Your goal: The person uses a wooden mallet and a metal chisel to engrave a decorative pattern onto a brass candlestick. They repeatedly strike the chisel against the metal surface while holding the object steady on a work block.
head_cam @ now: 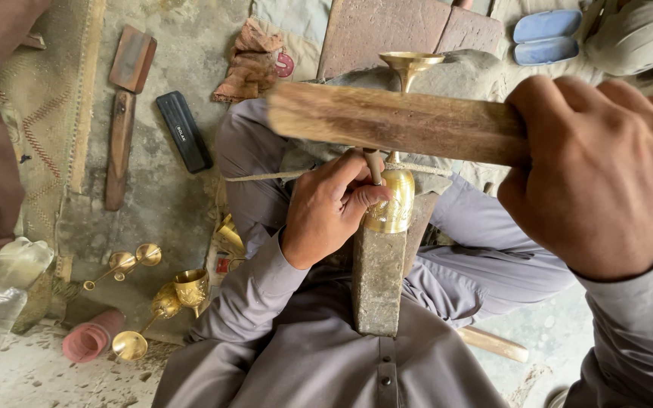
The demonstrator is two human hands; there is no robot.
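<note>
Loose brass goblets (179, 291) lie on the floor (168, 189), well left of both hands. The left hand (326, 211) has its fingers (357, 198) closed around a small punch-like tool (372, 166), its tip seemingly on the brass cup (393, 200) just beside them atop a stone block (378, 279). The right hand (598, 174) grips a wooden mallet (394, 121) above.
</note>
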